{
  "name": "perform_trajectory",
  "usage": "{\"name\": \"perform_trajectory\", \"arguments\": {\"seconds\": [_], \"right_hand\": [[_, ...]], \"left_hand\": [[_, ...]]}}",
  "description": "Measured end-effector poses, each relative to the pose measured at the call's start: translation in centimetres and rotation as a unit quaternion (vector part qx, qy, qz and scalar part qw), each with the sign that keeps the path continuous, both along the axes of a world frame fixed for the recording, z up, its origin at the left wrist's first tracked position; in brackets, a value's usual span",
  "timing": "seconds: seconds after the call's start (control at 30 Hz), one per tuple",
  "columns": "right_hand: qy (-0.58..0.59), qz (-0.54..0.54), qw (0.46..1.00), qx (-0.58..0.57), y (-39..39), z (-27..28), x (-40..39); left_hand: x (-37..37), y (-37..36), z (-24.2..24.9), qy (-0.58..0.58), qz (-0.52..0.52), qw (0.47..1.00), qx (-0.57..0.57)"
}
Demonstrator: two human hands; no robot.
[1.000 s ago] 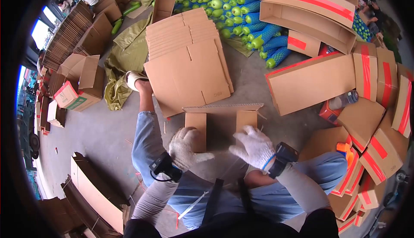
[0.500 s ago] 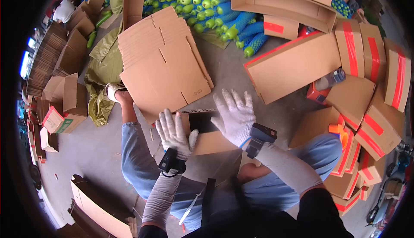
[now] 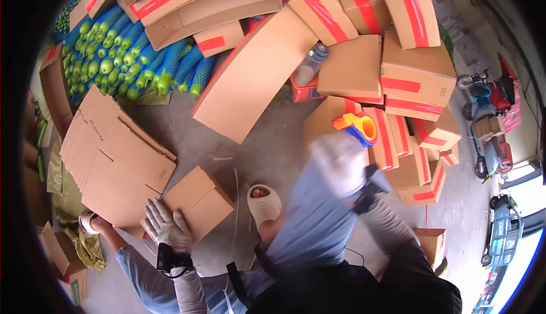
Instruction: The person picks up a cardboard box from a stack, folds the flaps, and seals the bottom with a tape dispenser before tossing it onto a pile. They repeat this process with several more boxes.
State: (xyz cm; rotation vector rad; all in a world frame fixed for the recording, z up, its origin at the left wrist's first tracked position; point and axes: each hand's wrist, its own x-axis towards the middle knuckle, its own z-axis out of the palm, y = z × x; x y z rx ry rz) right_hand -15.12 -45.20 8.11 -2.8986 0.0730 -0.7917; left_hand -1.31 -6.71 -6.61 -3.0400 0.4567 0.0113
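Head view: I'm seeing the left grip (image 3: 168, 227) spread flat, thumb apart, resting on the near-left part of a small carton (image 3: 199, 203) on the concrete floor (image 3: 250, 157). The right grip (image 3: 340, 166) is blurring over the denim leg (image 3: 310, 223); I can't tell how its fingers are standing. An orange-and-blue tool (image 3: 365, 127) is lying just beyond it, long axis running roughly left-right; the right hand is nearer, contact unclear.

Materials: carton is showing plain matte board, boxy, seam across the top. Slotted flat blanks (image 3: 119, 160) are lying stacked left; taped cartons (image 3: 421, 64) are sitting piled right, glossy red strips. Tool is looking like smooth plastic, ring-ended.
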Motion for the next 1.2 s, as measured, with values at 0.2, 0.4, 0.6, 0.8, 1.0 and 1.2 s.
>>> {"name": "perform_trajectory", "arguments": {"seconds": [0.2,0.4,0.6,0.8,1.0,1.2], "right_hand": [[0.222,-0.385,0.894,0.056,-15.7,-9.5,-5.9],[0.120,-0.142,0.904,0.385,-16.0,-5.0,-0.8],[0.327,0.255,0.785,0.461,-1.1,4.3,13.2],[0.512,0.345,0.612,0.495,15.0,-7.1,19.5],[0.542,0.343,0.618,0.455,13.9,-6.9,20.2],[0.555,0.348,0.604,0.453,13.9,-7.5,20.3]], "left_hand": [[0.2,-0.8,0.8,0.020,0.020,0.999,-0.018],[0.0,-0.2,0.5,-0.012,0.036,0.997,-0.064],[-0.1,-0.1,0.8,-0.014,0.040,0.995,-0.093],[0.3,0.4,-0.9,-0.026,0.039,0.994,-0.102],[-1.9,-0.9,1.3,0.109,0.174,0.408,-0.889],[-4.9,-5.3,3.5,0.033,0.148,0.589,-0.794]]}}
